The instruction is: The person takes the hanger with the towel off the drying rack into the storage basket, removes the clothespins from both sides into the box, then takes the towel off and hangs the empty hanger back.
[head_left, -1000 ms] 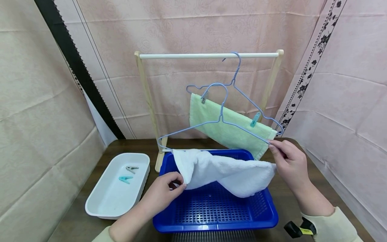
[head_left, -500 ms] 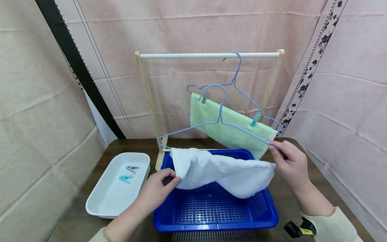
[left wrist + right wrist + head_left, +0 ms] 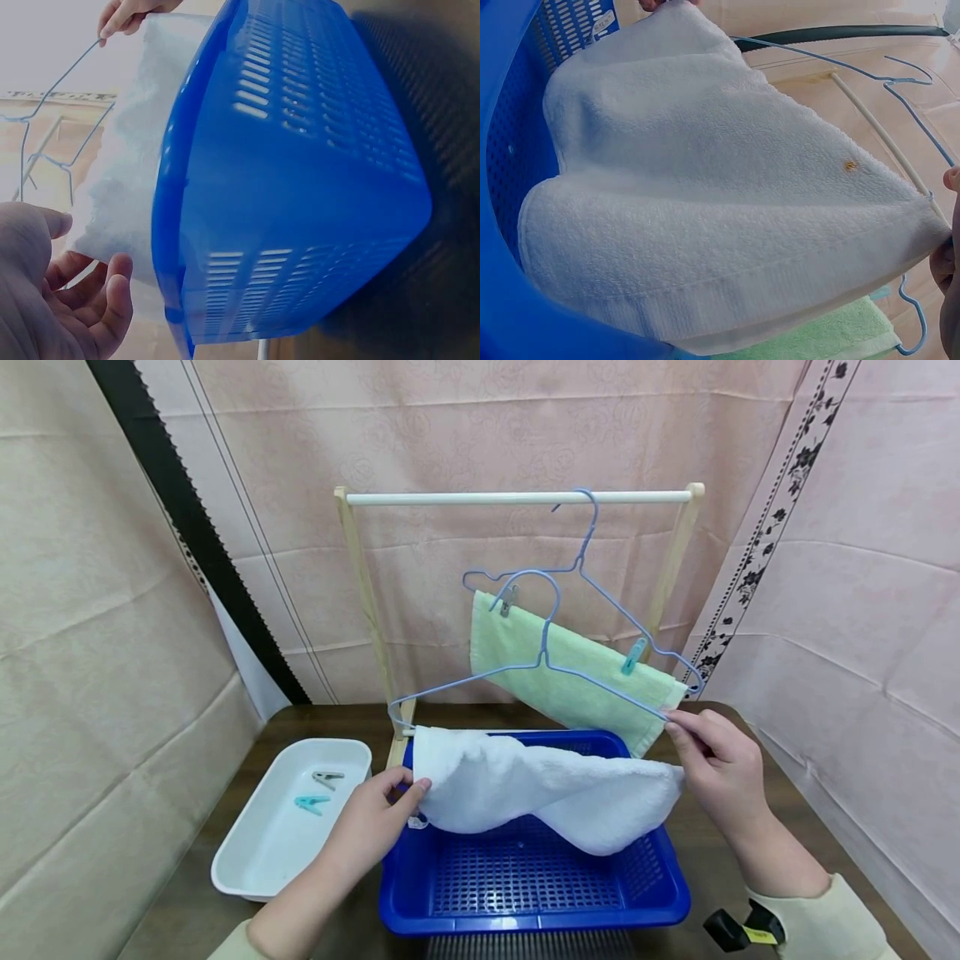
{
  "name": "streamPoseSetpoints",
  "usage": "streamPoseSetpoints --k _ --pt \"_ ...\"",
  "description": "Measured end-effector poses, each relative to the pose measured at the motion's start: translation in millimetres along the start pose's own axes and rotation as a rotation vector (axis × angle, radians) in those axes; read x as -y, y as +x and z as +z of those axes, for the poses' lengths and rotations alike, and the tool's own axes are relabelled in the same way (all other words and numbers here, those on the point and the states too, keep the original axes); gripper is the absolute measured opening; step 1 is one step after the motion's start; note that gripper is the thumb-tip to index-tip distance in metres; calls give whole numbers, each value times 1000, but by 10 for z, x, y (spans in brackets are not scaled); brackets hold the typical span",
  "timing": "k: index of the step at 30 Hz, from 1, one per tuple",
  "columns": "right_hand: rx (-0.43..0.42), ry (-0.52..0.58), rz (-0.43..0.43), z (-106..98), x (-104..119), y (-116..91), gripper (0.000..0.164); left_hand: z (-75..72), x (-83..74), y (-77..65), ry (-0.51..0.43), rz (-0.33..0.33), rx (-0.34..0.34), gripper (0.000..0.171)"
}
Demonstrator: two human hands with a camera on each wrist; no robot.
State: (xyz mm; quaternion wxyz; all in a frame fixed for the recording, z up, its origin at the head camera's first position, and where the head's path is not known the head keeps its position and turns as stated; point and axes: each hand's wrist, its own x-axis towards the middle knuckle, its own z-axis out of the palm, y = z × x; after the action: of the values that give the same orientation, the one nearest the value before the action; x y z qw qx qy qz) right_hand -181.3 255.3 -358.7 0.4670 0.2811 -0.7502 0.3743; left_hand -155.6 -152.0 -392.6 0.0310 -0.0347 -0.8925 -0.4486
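Observation:
A white towel [image 3: 487,785] stretches across the upper part of a blue basket [image 3: 532,923], beneath a blue wire hanger [image 3: 543,652]. At the towel's left edge my left hand [image 3: 367,822] pinches the cloth between thumb and fingers; the left wrist view shows the same grip. My right hand [image 3: 720,764] pinches the hanger's right end together with the towel's upper right corner. The hanger's hook stands free of the rack. In the right wrist view the towel hangs in folds and bears a small brown spot. The hanger's lower bar is hidden behind the cloth.
Behind, a second blue hanger [image 3: 611,599] hangs from the rack's white rod [image 3: 450,499], carrying a slanting green towel [image 3: 517,647] held by two clips. To the left, a white tray [image 3: 251,852] contains a grey clothespin [image 3: 327,779] and a teal clothespin [image 3: 310,805].
My left hand has moved left and slightly up, drawing the towel's left edge leftward. The held hanger has shifted slightly left, while my right hand stays almost still.

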Motion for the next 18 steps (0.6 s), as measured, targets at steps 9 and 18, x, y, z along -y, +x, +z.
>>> streamPoseSetpoints --k 9,18 --pt "2 16 -28 -16 20 9 12 -107 4 131 -44 -21 -43 39" --pt "6 29 -28 -30 37 8 14 -185 -39 236 -50 -2 -37 42"
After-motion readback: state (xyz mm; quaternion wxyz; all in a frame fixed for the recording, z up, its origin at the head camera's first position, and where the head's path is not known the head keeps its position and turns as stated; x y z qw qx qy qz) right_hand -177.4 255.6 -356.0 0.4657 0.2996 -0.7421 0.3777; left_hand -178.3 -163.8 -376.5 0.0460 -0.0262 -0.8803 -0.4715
